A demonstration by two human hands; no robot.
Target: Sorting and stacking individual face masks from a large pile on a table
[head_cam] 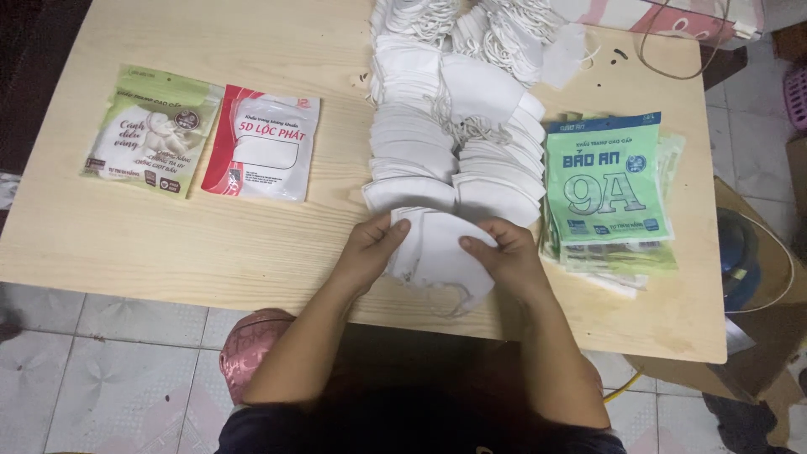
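Observation:
A small stack of white folded face masks [437, 250] lies at the table's near edge, held from both sides. My left hand [371, 245] grips its left side, and my right hand [504, 252] pinches its right side. Ear loops hang from the stack over the table edge. Just beyond my hands, two long rows of overlapping white masks [454, 134] run toward the far side of the table. To the right of my right hand sits a pile of green and blue flat packaging bags [607, 189].
On the left of the light wooden table [168, 244] lie a green pouch [151, 130] and a red and white pouch [262, 143]. A pink stool [248, 340] stands on the tiled floor below. Cardboard and a blue object [740, 252] crowd the right side.

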